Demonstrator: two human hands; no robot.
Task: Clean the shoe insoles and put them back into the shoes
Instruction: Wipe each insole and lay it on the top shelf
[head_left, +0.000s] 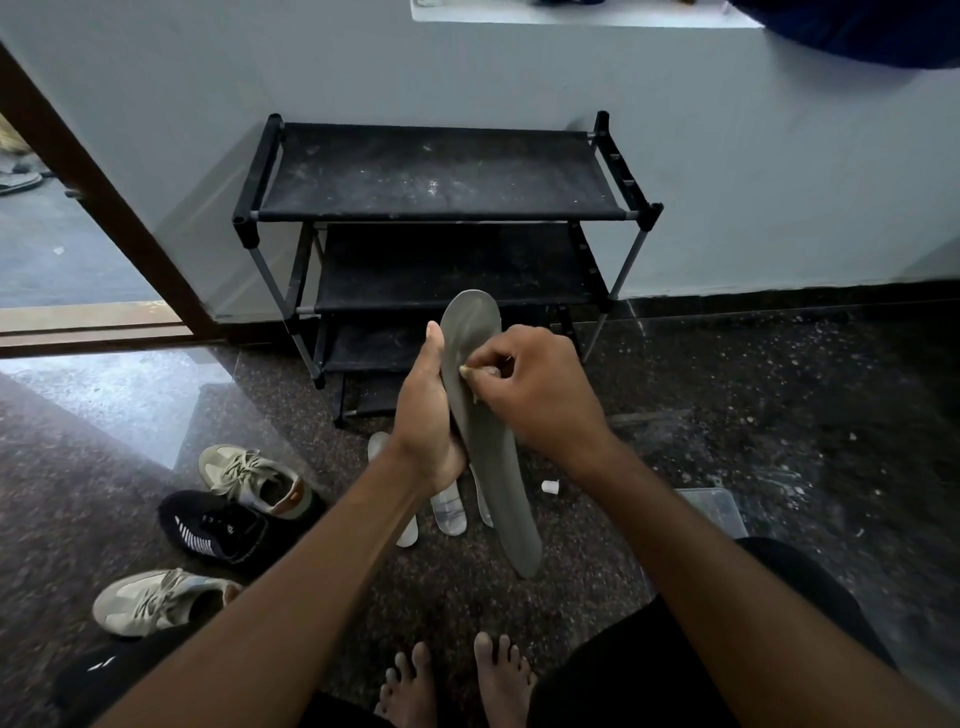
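While our left hand (426, 415) grips the insole (485, 441) mid-length, above the floor (727, 415) before the rack (436, 171), our right hand (535, 384) pinches a small pale scrap (464, 370) (cloth, we guess) against it: cleaning is in hand, we judge. Its long axis runs away from us, broad end up; next, wiping toward the near end.

**Grey-green foam insole (506, 509) held aloft**

Long and slim, it tilts in the left hand (426, 421), while the right hand (540, 395) pinches a pale scrap (464, 370) against it. White insoles (449, 514) lie beneath both hands. Beige sneakers (254, 480) (156, 603) and a black sneaker (213, 530) lie leftward.
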